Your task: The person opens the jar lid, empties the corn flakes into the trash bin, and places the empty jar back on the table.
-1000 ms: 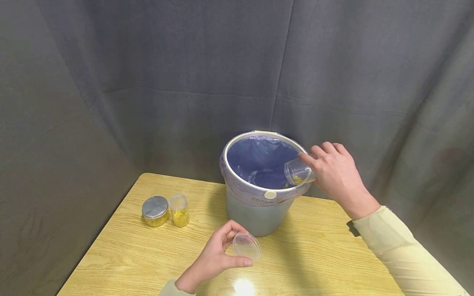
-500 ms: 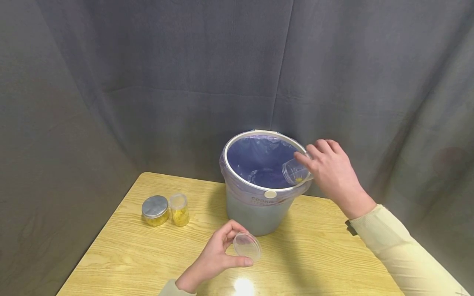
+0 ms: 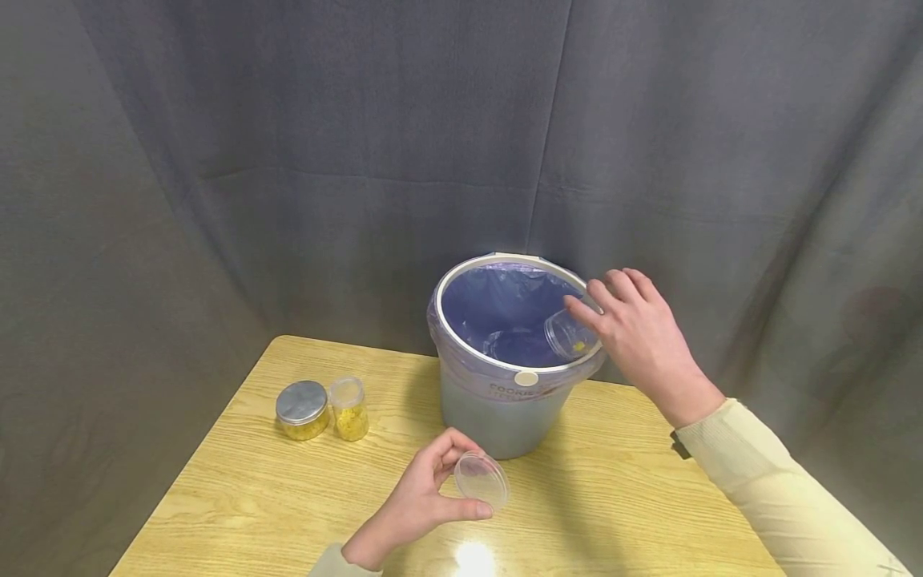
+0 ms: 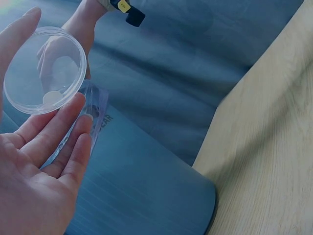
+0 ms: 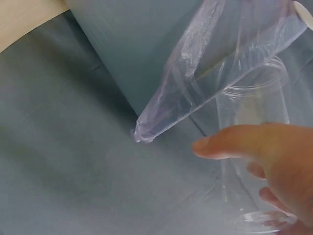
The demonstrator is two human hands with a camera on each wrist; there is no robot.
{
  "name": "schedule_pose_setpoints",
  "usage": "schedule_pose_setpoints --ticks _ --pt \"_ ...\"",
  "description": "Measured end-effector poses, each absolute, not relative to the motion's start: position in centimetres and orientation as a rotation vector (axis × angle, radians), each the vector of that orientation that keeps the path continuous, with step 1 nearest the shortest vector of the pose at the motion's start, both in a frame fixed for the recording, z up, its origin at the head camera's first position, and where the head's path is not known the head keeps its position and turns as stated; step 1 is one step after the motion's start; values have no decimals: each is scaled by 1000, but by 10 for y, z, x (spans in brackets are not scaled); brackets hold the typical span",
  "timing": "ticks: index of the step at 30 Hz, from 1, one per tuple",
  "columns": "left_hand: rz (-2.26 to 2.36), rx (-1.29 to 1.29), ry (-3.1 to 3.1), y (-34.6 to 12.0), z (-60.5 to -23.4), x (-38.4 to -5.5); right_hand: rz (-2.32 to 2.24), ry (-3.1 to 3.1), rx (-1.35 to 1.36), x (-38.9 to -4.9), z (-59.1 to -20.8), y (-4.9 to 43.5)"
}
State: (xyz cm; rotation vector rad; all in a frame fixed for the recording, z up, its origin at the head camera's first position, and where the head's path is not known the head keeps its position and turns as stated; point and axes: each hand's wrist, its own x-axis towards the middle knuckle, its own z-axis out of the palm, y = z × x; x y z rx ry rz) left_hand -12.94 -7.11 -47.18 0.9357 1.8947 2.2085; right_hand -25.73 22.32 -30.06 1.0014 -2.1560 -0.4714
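Observation:
My right hand (image 3: 642, 340) grips a clear plastic jar (image 3: 570, 332), tipped with its mouth over the rim of the lined bin (image 3: 479, 417). A few yellow bits lie in the jar's lower side. In the right wrist view, the jar (image 5: 252, 110) shows clear walls beside the bin's bag edge. Nearer the front, my left hand (image 3: 425, 497) pinches a round clear lid (image 3: 481, 481) by its edge, between thumb and fingers, above the table. The left wrist view shows that lid (image 4: 45, 71) tilted, the other fingers stretched out behind it.
On the left of the wooden table (image 3: 238, 497) stand a silver-lidded jar (image 3: 303, 410) and a slimmer clear-lidded jar (image 3: 349, 410), both holding yellow bits. A purple bag (image 3: 519, 296) lines the bin. Behind hangs a grey curtain (image 3: 360, 160).
The right hand has shifted slightly left and up with the jar, further over the bin. Fewer yellow bits remain inside the jar. My left hand and the lid have hardly moved.

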Motion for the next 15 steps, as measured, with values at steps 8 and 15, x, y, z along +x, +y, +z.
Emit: schedule_pose_setpoints --ticks 8,15 --pt "2213 936 1897 -70 -473 -130 -397 -2135 935 -261 -294 219" --pt "2207 970 1896 -72 -475 -130 -483 -2178 993 -262 -299 214"
